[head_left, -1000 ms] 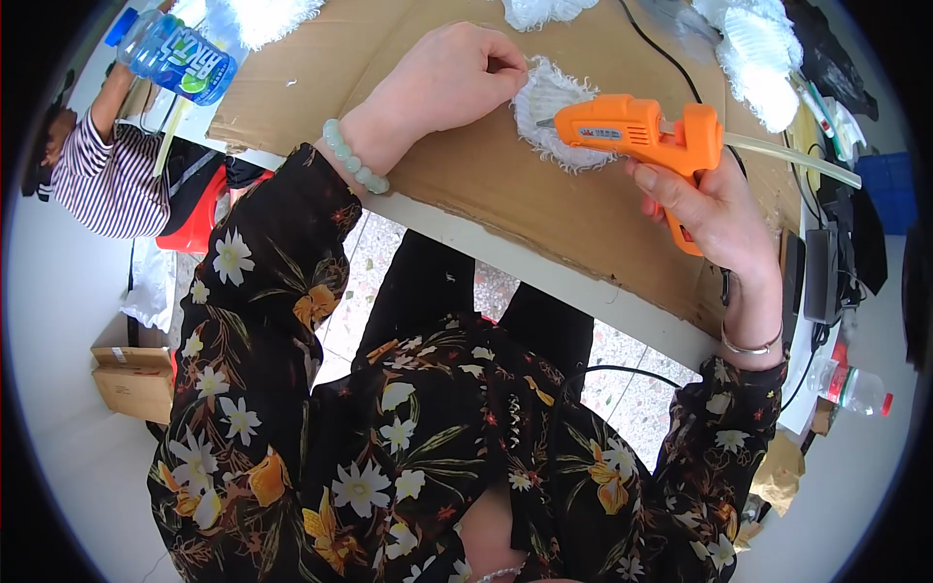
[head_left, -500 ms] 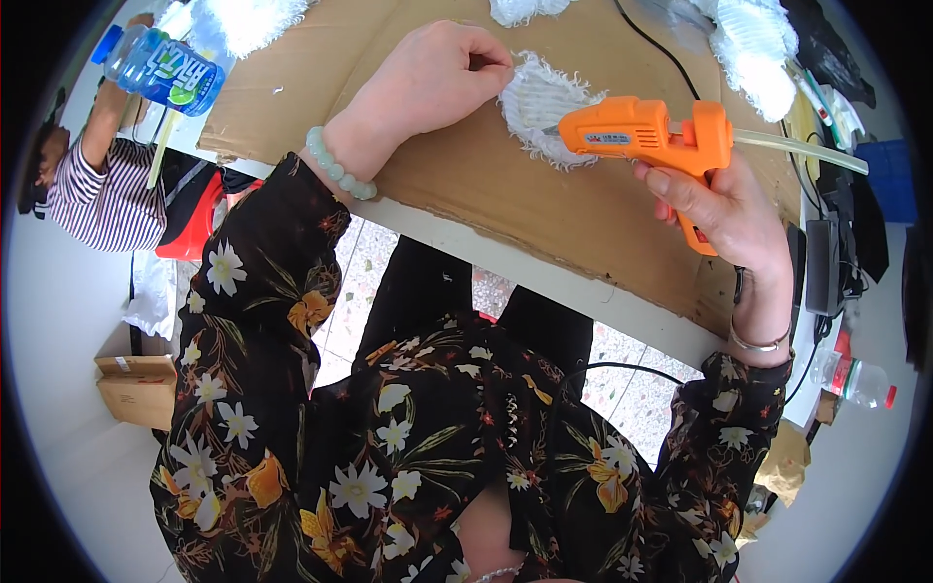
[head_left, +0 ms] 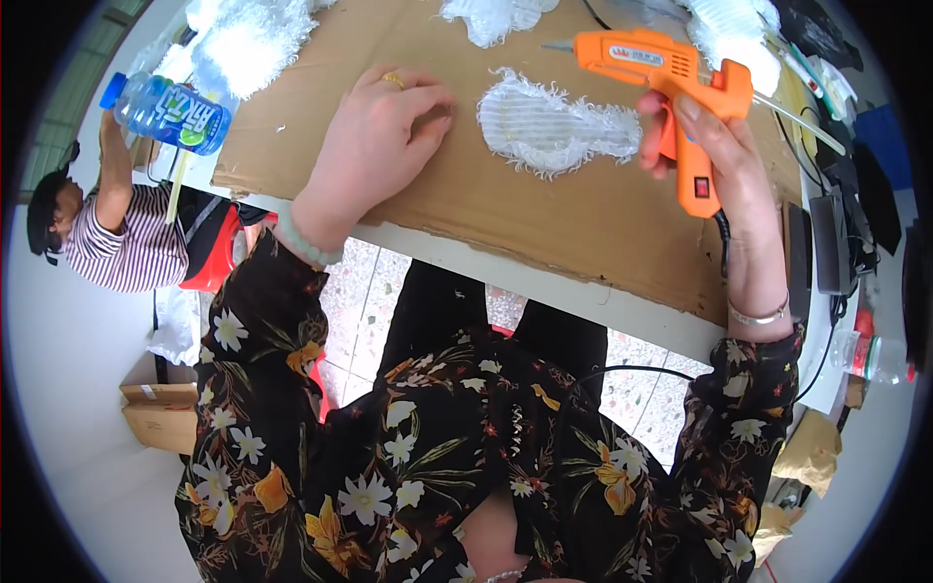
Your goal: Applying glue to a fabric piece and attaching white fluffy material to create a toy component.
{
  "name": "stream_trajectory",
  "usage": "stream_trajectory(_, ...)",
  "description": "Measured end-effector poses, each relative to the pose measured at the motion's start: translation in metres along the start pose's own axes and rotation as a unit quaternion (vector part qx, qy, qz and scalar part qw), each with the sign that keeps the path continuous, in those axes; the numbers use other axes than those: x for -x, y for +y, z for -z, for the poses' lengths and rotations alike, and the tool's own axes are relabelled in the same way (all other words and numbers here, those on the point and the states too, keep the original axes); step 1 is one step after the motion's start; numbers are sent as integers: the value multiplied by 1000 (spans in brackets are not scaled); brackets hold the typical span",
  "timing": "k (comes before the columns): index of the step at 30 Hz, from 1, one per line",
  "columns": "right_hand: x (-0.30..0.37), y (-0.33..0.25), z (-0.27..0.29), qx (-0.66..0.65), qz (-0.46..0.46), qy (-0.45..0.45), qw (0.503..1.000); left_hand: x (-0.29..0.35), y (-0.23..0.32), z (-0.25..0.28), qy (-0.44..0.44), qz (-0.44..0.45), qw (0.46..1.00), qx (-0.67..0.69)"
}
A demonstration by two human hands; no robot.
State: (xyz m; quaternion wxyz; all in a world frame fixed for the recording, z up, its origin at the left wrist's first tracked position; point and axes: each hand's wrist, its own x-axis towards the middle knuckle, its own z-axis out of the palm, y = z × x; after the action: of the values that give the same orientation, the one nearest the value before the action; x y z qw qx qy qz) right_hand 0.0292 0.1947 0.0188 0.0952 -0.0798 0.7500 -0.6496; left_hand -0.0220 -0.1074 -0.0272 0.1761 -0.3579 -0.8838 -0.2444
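Note:
An orange hot glue gun (head_left: 661,63) is held in my right hand (head_left: 724,146), the fingers wrapped round its handle. Its nozzle points left, and a translucent glue stick (head_left: 802,126) sticks out of its back. Below the nozzle, a white frayed piece of ribbed fabric (head_left: 549,126) lies flat on the cardboard sheet (head_left: 466,204), apart from the gun. To the left of the fabric, my left hand (head_left: 379,136) is over the cardboard, fingers loosely bent and a gap between thumb and forefinger. Nothing shows in it.
White fluffy fabric pieces lie at the far left (head_left: 258,39), far middle (head_left: 496,15) and far right (head_left: 734,39). A blue-capped bottle (head_left: 165,112) is at the left. Another person (head_left: 126,233) in stripes sits beyond it. Cables and a clear bottle (head_left: 870,358) are at the right.
The glue gun has lifted up and away from the fabric, its nozzle now off it. My left hand has drawn back left and nearer, off the fabric's edge. The fabric now shows whole.

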Motion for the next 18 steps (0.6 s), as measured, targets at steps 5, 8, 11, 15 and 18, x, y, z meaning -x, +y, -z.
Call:
stream_trajectory(5,-14,18,-11,-116,19,100,988,-8,5,-9,-4,-3,1000,6)
stream_trajectory(8,-16,27,-10,-182,17,122,976,-13,10,-11,-10,3,1000,23)
stream_trajectory(11,-14,26,-12,-209,5,137,968,-15,16,-11,-14,10,998,59)
stream_trajectory(15,-13,26,-15,-204,-2,143,968,-15,18,-19,7,-89,996,9)
stream_trajectory(18,-16,29,-16,-198,-3,143,970,-16,26,-16,2,-130,991,-35)
